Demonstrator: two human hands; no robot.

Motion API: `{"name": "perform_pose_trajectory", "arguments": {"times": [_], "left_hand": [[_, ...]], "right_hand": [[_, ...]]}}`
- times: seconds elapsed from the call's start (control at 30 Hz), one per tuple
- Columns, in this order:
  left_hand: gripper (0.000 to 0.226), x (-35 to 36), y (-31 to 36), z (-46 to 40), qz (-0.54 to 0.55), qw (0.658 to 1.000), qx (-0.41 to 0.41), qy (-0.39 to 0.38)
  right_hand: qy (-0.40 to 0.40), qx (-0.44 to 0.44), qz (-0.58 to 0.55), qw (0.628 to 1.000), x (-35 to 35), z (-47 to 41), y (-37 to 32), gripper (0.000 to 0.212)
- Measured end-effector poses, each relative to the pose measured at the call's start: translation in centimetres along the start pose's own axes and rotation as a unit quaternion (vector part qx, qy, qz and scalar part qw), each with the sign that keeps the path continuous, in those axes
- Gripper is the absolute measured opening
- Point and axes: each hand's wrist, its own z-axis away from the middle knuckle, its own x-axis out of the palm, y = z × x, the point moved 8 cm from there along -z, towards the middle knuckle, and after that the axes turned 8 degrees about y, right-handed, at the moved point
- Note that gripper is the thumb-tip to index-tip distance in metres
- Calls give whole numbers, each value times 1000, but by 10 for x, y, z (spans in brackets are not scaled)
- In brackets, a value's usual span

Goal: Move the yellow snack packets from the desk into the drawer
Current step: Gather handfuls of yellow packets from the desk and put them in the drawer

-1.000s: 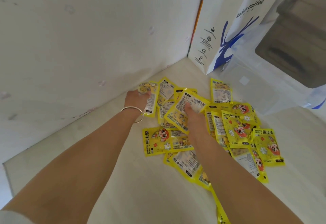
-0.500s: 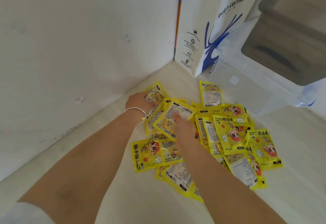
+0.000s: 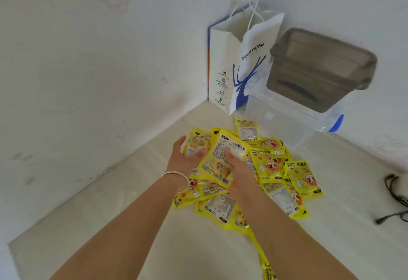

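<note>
Yellow snack packets [image 3: 273, 165] lie heaped on the surface [image 3: 110, 224] near the corner. Left hand [image 3: 185, 158] cups the pile's left edge, grip half curled around packets. Right hand [image 3: 238, 169] rests in the pile; its fingers appear tucked under one packet, grip unclear.

paper bag [image 3: 247, 63]: "luckin coffee" | yellow packets [image 3: 271, 165]: print unreadable
</note>
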Motion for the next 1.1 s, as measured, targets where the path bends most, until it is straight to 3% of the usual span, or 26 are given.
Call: {"name": "perform_pose_trajectory", "arguments": {"times": [0.3, 0.4, 0.67, 0.83, 1.03, 1.1], "left_hand": [[78, 44, -24, 110, -41, 983, -98, -149], [46, 74, -36, 145, -78, 965, -73, -238], [13, 164, -56, 305, -184, 893, -12, -411], [17, 226, -94, 419, -201, 843, 4, -499], [8, 277, -155, 557, -230, 790, 12, -567], [16, 292, -180, 596, -246, 774, 18, -583]], "right_hand": [[129, -64, -93, 985, -99, 93, 24, 44], [184, -84, -128, 971, -149, 130, 35, 34], [286, -137, -255, 913, -304, 243, 70, 16], [356, -159, -334, 858, -407, 309, 110, 32], [399, -169, -420, 797, -521, 386, 170, 25], [404, -169, -436, 786, -554, 410, 190, 19]]}}
